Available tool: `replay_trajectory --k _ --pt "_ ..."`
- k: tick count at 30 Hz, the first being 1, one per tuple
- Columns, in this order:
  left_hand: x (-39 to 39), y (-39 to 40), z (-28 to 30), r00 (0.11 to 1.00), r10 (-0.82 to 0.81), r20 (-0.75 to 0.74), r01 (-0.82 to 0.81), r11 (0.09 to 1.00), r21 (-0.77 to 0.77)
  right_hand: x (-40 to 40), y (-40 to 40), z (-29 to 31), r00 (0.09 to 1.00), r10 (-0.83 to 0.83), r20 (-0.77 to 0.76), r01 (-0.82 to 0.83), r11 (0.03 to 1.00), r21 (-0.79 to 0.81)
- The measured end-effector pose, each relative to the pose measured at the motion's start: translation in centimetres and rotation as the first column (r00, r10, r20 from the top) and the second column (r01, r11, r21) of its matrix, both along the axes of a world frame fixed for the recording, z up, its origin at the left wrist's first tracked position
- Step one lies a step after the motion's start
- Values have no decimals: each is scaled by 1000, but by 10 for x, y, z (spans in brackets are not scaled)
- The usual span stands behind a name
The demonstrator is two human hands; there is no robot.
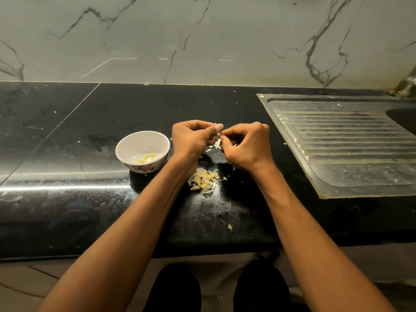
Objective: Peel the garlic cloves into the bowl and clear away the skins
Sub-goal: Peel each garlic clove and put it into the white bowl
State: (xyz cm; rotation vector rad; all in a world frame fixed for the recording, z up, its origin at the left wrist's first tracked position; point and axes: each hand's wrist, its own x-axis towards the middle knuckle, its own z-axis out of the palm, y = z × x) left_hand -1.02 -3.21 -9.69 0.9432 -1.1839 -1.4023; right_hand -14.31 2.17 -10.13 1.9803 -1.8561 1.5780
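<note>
My left hand point(191, 138) and my right hand point(246, 146) meet above the black counter, fingers curled, both pinching a small garlic clove point(218, 136) between them. Pale skin hangs from the clove. A white bowl point(126, 144) with a flowered outside stands just left of my left hand and holds a few yellowish peeled cloves point(147, 157). A heap of garlic cloves and papery skins point(204, 180) lies on the counter below my hands, partly hidden by my left wrist.
The black counter point(67, 136) carries scattered skin flecks, one loose bit point(229, 226) near the front edge. A steel sink drainboard point(344, 143) fills the right side, its basin at the far right. A marble wall rises behind.
</note>
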Motion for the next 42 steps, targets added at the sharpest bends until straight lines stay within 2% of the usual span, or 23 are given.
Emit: replay_trajectory --k 13,17,20,23,26,30,33,37,42 --pt "1 3 2 1000 -20 3 21 999 -27 3 2 1 999 -18 -44 16 999 -40" --pt "0 6 3 999 -28 33 31 994 -104 4 2 0 999 -41 -32 39 998 -57" --pt "-1 7 2 998 -22 63 34 982 -185 5 2 0 997 -56 51 59 997 -51" --pt "-1 7 2 997 -33 65 46 974 -221 6 3 2 969 -50 240 49 999 9" --pt "-2 6 2 997 -39 62 53 969 -241 7 5 7 884 -28 467 -4 998 66" --pt "-2 5 1 998 -51 44 60 970 -235 8 5 13 749 22 662 -102 991 83" --pt "-2 4 1 996 -89 11 89 977 -195 6 5 15 700 33 714 -148 984 100" --pt "-2 3 1 990 -142 -20 140 987 -82 6 6 16 686 69 724 -199 975 95" --pt "-1 3 3 986 -167 -15 167 986 17 7 5 11 775 80 627 -166 983 80"
